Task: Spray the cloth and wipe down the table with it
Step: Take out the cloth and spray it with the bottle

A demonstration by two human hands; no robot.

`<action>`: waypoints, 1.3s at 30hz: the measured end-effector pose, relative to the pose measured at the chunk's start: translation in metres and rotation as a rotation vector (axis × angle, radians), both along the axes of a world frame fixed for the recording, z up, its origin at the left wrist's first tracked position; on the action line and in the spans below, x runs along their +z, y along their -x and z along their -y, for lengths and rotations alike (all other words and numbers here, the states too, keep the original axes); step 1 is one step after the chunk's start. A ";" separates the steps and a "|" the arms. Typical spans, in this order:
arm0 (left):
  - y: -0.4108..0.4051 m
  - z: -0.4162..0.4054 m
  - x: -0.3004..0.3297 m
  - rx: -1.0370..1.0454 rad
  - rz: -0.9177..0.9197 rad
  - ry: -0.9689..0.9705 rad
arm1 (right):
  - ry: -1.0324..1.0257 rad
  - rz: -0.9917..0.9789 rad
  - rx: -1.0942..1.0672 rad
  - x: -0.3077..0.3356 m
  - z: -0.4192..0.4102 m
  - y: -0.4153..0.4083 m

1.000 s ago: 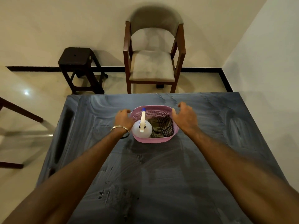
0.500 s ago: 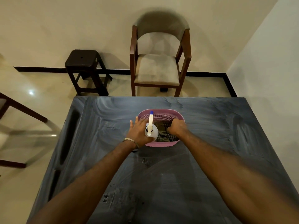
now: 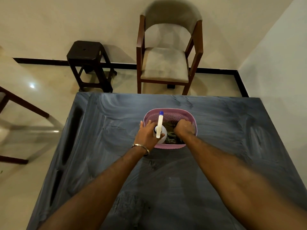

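A pink plastic basket (image 3: pixel 171 110) stands on the dark grey table (image 3: pixel 103 146), a little past its middle. Inside it are a white spray bottle (image 3: pixel 160 125) with a blue tip and a dark checked cloth (image 3: pixel 171 138). My left hand (image 3: pixel 147 134) wraps around the bottle's body at the basket's left side. My right hand (image 3: pixel 184 129) is down inside the basket, fingers curled into the cloth. Most of the cloth is hidden under that hand.
Beyond the table's far edge stand a wooden armchair (image 3: pixel 166 63) with a beige seat and a dark stool (image 3: pixel 89 63). A wall (image 3: pixel 274 63) runs close along the right. Another piece of furniture (image 3: pixel 21 103) pokes in at the left.
Both hands left the basket's rim. The left went to the spray bottle, the right dropped into the basket onto the cloth. The view has shifted slightly.
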State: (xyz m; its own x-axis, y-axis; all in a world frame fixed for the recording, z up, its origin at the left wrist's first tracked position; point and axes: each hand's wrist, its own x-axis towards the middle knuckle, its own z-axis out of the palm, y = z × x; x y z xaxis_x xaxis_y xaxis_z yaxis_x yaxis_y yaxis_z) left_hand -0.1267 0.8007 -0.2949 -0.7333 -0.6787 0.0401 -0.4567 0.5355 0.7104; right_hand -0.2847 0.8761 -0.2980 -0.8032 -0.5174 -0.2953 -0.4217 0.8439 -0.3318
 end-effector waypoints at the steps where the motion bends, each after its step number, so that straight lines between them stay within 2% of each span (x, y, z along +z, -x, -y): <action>1: 0.000 0.000 -0.001 0.001 -0.007 0.001 | -0.002 -0.020 -0.004 -0.002 -0.001 -0.001; 14: -0.002 -0.002 -0.008 0.005 -0.032 -0.029 | -0.027 -0.099 -0.018 -0.017 0.002 -0.011; 25: -0.001 -0.005 -0.012 0.076 -0.076 -0.072 | -0.159 -0.127 0.071 -0.019 0.001 -0.007; 31: 0.000 -0.008 -0.008 0.104 -0.071 0.031 | -0.030 -0.132 0.049 -0.016 0.001 -0.007; 34: 0.002 -0.010 -0.002 0.092 -0.089 -0.015 | 0.133 -0.018 0.020 -0.010 -0.001 -0.007; 39: 0.006 -0.006 0.006 0.028 -0.132 -0.116 | 0.264 0.343 -0.032 0.006 -0.009 -0.001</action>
